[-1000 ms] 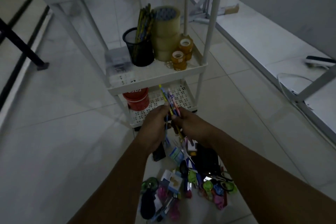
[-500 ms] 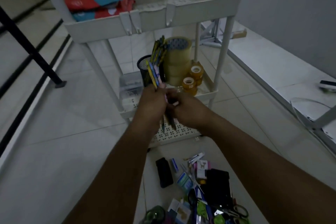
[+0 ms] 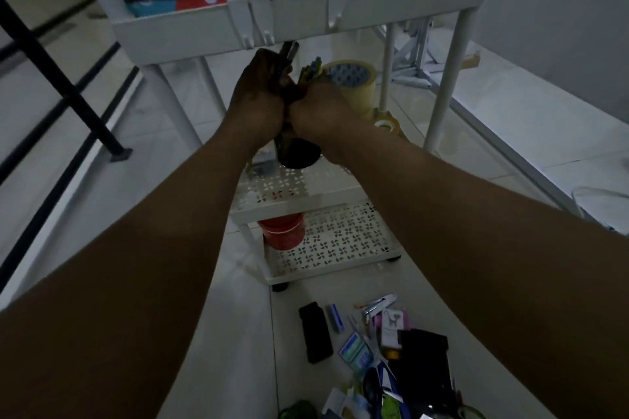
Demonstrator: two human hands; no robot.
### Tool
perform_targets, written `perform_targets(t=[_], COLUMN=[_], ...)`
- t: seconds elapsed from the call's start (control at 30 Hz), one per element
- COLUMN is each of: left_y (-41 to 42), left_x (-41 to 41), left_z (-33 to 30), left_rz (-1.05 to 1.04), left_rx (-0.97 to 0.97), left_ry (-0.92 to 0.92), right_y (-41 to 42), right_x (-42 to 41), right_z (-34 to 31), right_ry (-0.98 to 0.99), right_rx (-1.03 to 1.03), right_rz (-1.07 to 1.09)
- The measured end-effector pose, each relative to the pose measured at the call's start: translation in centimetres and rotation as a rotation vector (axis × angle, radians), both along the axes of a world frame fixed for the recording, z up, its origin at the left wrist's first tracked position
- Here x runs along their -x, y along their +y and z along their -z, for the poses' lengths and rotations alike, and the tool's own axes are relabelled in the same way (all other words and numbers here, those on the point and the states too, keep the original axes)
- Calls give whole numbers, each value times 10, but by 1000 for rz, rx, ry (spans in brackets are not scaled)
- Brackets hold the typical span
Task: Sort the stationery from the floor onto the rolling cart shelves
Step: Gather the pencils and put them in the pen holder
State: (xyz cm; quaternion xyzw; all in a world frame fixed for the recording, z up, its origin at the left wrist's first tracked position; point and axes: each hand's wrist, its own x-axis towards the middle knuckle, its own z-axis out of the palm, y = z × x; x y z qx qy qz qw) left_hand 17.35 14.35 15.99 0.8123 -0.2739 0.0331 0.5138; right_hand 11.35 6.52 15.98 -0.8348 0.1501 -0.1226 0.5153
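My left hand grips a bundle of slim pens, upright with tips up, my right hand curled beside it, above the black round mesh cup on the white perforated cart's middle shelf.

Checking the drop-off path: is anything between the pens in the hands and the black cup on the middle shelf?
Nothing visible blocks it. The left hand grips the pens right above the cup, the right hand beside them. Pens already in the cup crowd its mouth.
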Motion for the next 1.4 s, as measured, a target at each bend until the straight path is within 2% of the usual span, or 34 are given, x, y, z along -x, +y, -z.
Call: perform_targets(t=[0.1,0.23,0.37,0.53,0.67,0.73,0.83,0.9,1.13,1.3,1.4], left_y=[-2,-3,-4,0,1,-1,-1,3,6,0,-7], left_x=[-12,-18,-19,-22,-22,-21,-17,-15,-10,-4,-8], left_z=[3,7,13,11,8,6,1,-1,3,-5,-1], left_rz=[-3,44,51,23,-13,0,59,63,21,47,70], left_rx=[-15,71,-2,-35,-2,59,211,172,-62,-41,27], left_ry=[-87,-2,-81,-174,-214,-154,-29,-55,-154,-221,-192], right_y=[-3,-4,-4,2,10,11,8,7,-4,-9,-8], right_x=[-5,-7,-6,-12,-17,-16,-13,-9,5,10,12], right_z=[-2,-2,7,11,11,12,14,15,0,-6,-7], right_ry=[7,45,59,-36,-70,-126,-275,-356,-557,-643,-687], right_rx=[52,136,170,155,149,159,22,-57,-80,-35,-15], right_rz=[-38,-103,-59,16,102,148,297,358,510,531,521])
